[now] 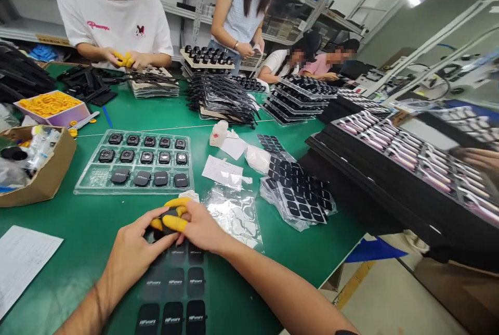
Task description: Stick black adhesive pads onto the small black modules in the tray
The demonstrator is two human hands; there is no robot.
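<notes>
My left hand and my right hand meet at the middle of the green table, both wearing yellow finger cots. Between them they grip a dark, rounded-square watch body, mostly hidden by the fingers. Under and nearer than the hands lies a sheet of black square labels printed with white lettering. Just beyond the hands is a clear plastic tray of watch bodies. Its two far rows show round sensor backs; the near row has plain, lettered black faces and a vacant slot at left.
Right of the tray lie paper notes, clear film and more label sheets. A cardboard box, a box of yellow finger cots and a paper sheet sit left. Stacked trays and co-workers are across the table.
</notes>
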